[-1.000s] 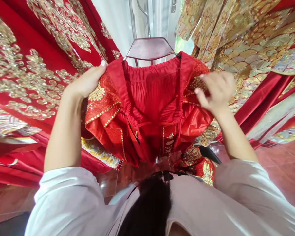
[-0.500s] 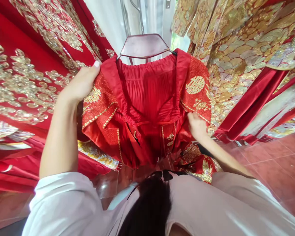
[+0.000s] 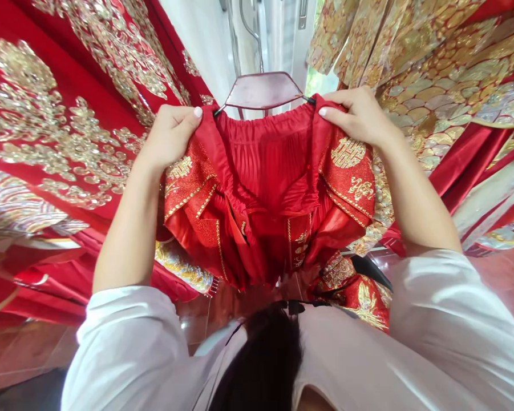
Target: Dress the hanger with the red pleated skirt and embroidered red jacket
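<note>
A red dress (image 3: 269, 165) with gold embroidery and a gathered neckline hangs in front of me on a hanger (image 3: 263, 91). My left hand (image 3: 171, 134) is closed on its left shoulder, the thumb lying on top of the cloth. On the other shoulder, my right hand (image 3: 357, 117) grips the fabric close to the hanger's end, thumb on top. Both hands' other fingers are mostly hidden behind the cloth. Gold round emblems mark the two shoulder flaps, which have beaded edges.
Red gowns with gold sequins (image 3: 81, 148) hang close on the left. Gold scale-patterned garments (image 3: 415, 91) hang on the right. Another red embroidered cloth (image 3: 363, 297) lies low at the right, near my body. The floor has reddish tiles (image 3: 496, 285).
My right hand has risen from beneath the right shoulder flap to the top of that shoulder and taken hold there. My left hand has shifted inward, nearer the neckline.
</note>
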